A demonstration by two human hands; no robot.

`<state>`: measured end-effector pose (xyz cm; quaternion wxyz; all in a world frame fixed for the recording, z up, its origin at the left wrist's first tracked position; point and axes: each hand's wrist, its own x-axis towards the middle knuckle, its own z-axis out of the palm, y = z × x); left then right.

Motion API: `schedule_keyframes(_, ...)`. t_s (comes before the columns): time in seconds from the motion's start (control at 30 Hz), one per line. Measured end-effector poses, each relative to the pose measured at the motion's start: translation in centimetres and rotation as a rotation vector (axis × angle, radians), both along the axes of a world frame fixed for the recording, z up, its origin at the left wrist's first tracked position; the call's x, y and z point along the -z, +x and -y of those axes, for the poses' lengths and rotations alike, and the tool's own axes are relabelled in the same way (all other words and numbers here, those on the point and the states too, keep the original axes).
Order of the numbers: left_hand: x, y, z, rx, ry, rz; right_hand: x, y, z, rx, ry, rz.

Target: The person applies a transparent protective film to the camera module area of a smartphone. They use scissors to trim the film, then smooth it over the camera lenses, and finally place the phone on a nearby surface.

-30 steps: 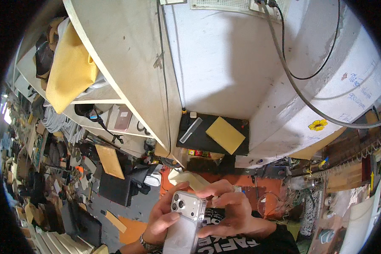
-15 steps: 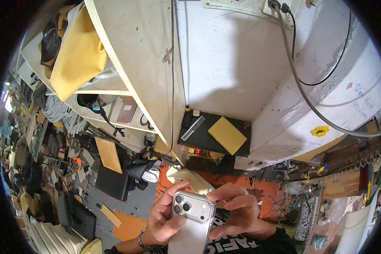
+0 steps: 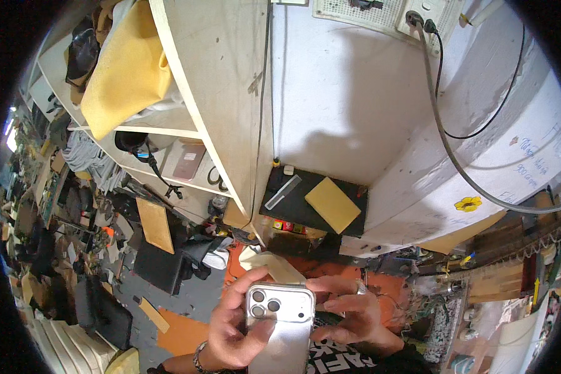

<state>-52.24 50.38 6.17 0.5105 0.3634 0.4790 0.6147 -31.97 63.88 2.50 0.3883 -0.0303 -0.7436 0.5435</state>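
A white smartphone (image 3: 279, 349) in a clear case stands upright before me, its back with three large round lenses facing the view. My left hand (image 3: 230, 330) grips its left side, fingers along the edge and thumb across the back below the lenses. A bracelet circles that wrist. My right hand (image 3: 349, 315), wearing a ring, holds the phone's right edge with curled fingers, index fingertip by the upper corner and thumb lower down. The phone's far face and its lower end are hidden.
Beyond my hands, a black ledge (image 3: 315, 215) carries a yellow pad (image 3: 333, 204) and a pale ruler (image 3: 283, 192). To the left rises a wooden shelf unit (image 3: 209, 81) with yellow cloth (image 3: 131, 75). A grey cable (image 3: 439, 118) hangs on the right. Clutter covers the floor at left.
The view has shifted slightly. The phone is a little more upright and shows slightly left of before. My right fingers have shifted at its edge; both hands stay at the phone.
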Motion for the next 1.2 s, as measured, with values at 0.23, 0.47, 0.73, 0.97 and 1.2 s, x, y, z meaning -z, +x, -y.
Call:
schedule_keyframes(0.23,-0.9,0.8,0.8,-0.095,0.024,-0.176,-2.2,0.8,-0.6,0.043,0.204,0.209)
schedule_keyframes(0.47,-0.9,0.8,1.0,-0.073,0.052,-0.228,-2.5,0.4,-0.6,0.068,0.231,0.201)
schedule_keyframes(0.73,-1.0,0.9,0.8,-0.090,0.049,-0.255,-2.7,0.2,-0.8,0.086,0.241,0.227)
schedule_keyframes(0.97,-0.8,0.5,0.6,-0.090,0.039,-0.269,-2.5,-0.1,-1.0,0.089,0.270,0.250)
schedule_keyframes(1.2,2.7,-0.4,-1.4,-0.240,-0.059,-0.091,1.3,-1.2,0.5,0.135,-0.234,0.596)
